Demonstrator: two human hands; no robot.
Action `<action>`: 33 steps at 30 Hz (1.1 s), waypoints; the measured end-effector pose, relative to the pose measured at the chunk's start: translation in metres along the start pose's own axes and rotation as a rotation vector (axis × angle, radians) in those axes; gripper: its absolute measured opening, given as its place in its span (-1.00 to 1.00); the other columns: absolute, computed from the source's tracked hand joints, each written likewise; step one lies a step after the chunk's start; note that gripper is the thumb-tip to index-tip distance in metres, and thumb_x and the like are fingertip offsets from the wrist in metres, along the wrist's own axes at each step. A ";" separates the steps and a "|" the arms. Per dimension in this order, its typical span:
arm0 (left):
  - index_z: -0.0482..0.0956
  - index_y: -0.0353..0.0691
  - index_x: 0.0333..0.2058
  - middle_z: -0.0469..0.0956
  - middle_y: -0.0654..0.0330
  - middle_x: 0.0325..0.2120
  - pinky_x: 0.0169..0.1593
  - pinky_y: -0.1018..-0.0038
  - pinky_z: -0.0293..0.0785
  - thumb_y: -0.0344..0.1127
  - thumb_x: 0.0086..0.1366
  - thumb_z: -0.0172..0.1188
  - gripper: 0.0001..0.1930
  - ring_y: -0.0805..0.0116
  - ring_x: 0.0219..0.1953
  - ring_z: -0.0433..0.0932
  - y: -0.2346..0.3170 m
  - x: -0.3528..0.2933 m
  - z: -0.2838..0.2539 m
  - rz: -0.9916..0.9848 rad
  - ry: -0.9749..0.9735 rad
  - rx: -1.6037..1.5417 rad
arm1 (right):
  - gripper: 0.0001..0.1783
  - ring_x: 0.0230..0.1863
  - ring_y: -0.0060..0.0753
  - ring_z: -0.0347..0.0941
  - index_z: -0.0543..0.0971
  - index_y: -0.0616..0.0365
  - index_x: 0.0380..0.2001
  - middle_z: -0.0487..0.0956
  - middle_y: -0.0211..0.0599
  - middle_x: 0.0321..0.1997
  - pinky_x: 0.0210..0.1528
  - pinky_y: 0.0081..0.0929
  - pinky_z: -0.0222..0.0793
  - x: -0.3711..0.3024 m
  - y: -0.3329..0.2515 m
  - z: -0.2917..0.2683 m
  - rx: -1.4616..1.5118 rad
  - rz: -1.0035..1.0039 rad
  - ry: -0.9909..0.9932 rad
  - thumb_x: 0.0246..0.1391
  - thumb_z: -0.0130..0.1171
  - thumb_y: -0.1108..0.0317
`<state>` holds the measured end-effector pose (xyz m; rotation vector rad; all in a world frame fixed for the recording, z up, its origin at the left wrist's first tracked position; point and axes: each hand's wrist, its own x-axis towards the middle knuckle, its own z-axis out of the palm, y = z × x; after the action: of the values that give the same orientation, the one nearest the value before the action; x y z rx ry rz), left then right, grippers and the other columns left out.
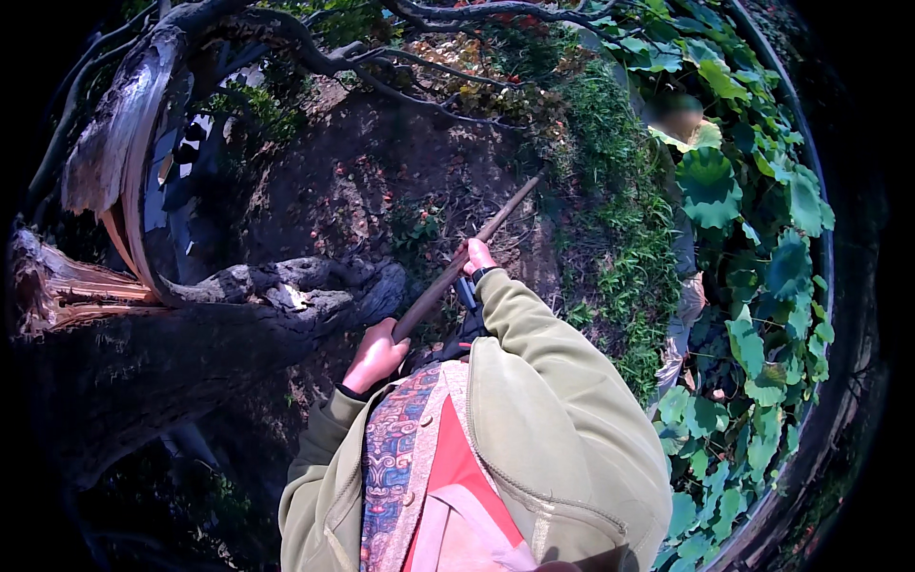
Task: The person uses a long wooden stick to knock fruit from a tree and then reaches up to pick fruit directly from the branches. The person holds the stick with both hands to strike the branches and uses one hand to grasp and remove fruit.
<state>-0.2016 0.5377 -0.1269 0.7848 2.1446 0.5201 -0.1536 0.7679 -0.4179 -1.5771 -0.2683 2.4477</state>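
Note:
A long brown wooden pole (440, 283) runs slantwise in front of me, its far end up and to the right. Around its lower end my left hand (375, 357) is closed. Farther along the shaft, my right hand (478, 255) grips the same pole. The far tip lies over the ground between bare soil and grass; I cannot tell whether it touches. Just left of my left hand is the rough end of a thick tree trunk (381, 289). A dark object with a bluish part (465, 292) sits below my right wrist, only partly visible.
A split trunk with pale torn wood (91, 281) stands at the left, and bare branches (400, 88) cross the top. Grass (610, 229) borders the soil (334, 153) on the right. Beyond a stone edge (679, 324) grow broad green leaves (710, 186).

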 end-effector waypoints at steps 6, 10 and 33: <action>0.46 -0.40 -0.37 0.43 -0.05 -0.66 -0.47 0.25 0.31 -0.31 0.09 0.23 -0.75 0.21 -0.59 0.46 0.010 -0.007 -0.017 0.069 -0.043 0.053 | -0.86 -0.59 -0.29 0.32 0.34 0.12 -0.53 0.35 -0.31 -0.63 -0.45 -0.29 0.37 -0.017 0.000 0.008 0.001 0.022 -0.044 0.10 -0.09 0.37; 0.40 -0.41 -0.44 0.48 -0.22 -0.55 -0.37 0.10 0.36 -0.32 0.08 0.21 -0.76 -0.22 -0.40 0.52 0.033 0.007 -0.019 0.084 -0.095 0.053 | -0.85 -0.61 -0.32 0.32 0.32 0.12 -0.54 0.35 -0.32 -0.63 -0.46 -0.33 0.39 -0.010 -0.023 -0.011 0.185 0.006 -0.076 0.08 -0.05 0.38; 0.41 -0.40 -0.38 0.48 -0.22 -0.52 -0.31 0.06 0.39 -0.28 0.12 0.25 -0.72 -0.23 -0.36 0.50 0.043 0.021 -0.044 0.152 -0.167 0.272 | -0.86 -0.63 -0.36 0.29 0.29 0.08 -0.51 0.32 -0.34 -0.65 -0.50 -0.41 0.37 0.002 -0.014 -0.003 0.204 -0.046 -0.032 0.12 -0.06 0.39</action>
<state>-0.2313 0.5788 -0.0860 1.1080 2.0333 0.2308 -0.1503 0.7824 -0.4176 -1.4323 -0.0568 2.3813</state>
